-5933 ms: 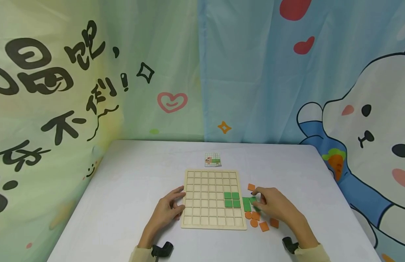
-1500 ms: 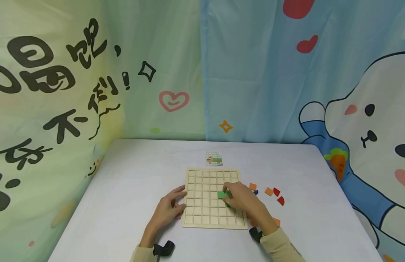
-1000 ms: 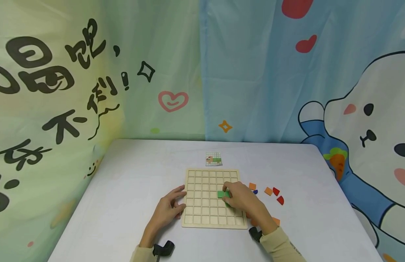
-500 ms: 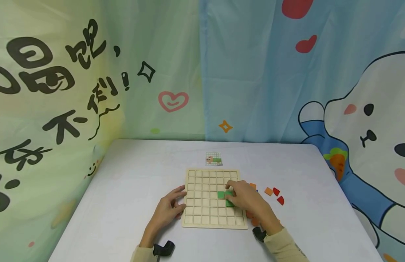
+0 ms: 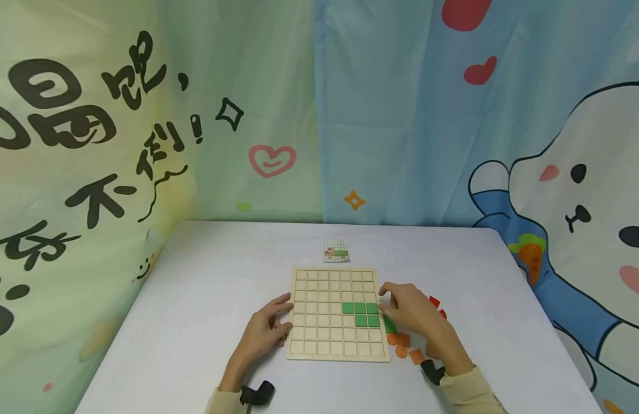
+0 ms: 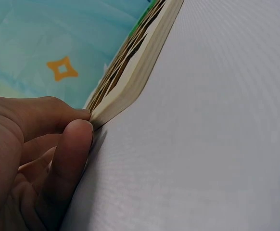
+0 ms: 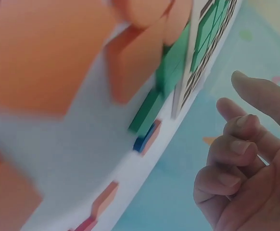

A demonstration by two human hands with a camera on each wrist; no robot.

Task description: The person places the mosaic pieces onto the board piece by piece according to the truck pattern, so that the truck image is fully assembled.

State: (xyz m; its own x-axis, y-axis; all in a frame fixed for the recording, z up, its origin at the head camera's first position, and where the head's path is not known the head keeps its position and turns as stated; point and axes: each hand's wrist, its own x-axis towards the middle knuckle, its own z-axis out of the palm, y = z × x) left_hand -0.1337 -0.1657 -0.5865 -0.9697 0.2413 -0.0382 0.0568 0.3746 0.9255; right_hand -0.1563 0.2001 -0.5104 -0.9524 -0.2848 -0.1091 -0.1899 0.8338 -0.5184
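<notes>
A wooden grid board point(image 5: 318, 334) lies flat on the table. Green square tiles point(image 5: 360, 309) sit in its cells at the right, three in one row and two in the row below. At the board's left edge is my left hand point(image 5: 265, 325); in the left wrist view its thumb and index fingertips point(image 6: 77, 139) touch the wooden side. My right hand point(image 5: 415, 310) hovers by the right edge, thumb and index apart, holding nothing in the right wrist view. Under it, loose green tiles point(image 7: 176, 60) lie beside the board, partly hidden in the head view.
Loose orange squares point(image 5: 416, 356) and orange round pieces point(image 5: 401, 351) lie right of the board. Red pieces point(image 5: 434, 301) peek out behind my right hand. A blue piece point(image 7: 144, 139) lies near the green ones. A small pattern card point(image 5: 336, 252) sits beyond the board.
Compared with about six seconds ago, one more green tile sits at the left of the upper row. My right hand has moved right, off the tiles; the left hand stays put.
</notes>
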